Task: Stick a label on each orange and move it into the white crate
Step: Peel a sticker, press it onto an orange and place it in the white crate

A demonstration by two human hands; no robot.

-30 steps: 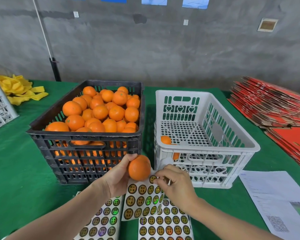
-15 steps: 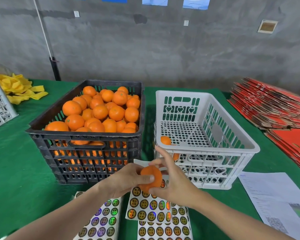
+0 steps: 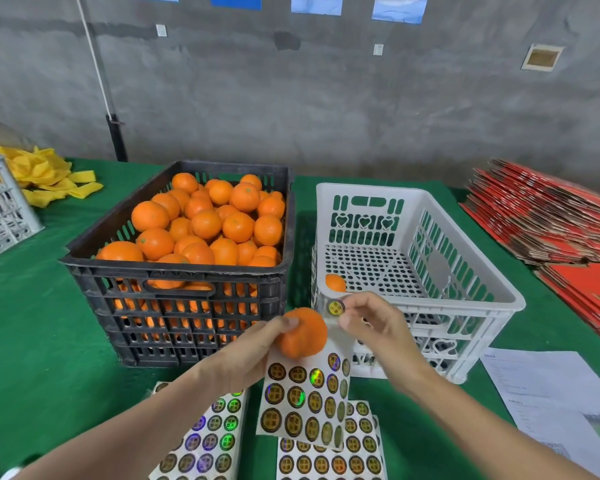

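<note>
- Left hand has its fingers curled round the orange, thumb pressed on top. It holds the fruit over the near edge of the tabletop, in front of the gap between the two crates.
- Right hand pinches a single round label between thumb and fingertip, the other fingers loosely fanned. The label sits just beside the orange, not yet touching it.
- Risk one: the label is held only by its edge, so it may fold onto itself or stick to the fingertip and go on creased.
- Risk two: the sticker sheet hangs lifted and curling under the fruit, apparently trapped by the same left hand. If it swings up, the loose label could catch on it.
- Risk three: the peel is curved and dimpled. A light dab may leave an edge raised, and the label could then peel off in the white crate.
- Risk four: the thumb covers the top of the fruit. Pressing there could roll the orange out of the grip towards the black crate.
- One lone orange lies in the white crate's near left corner, and a hard drop could knock it.
</note>
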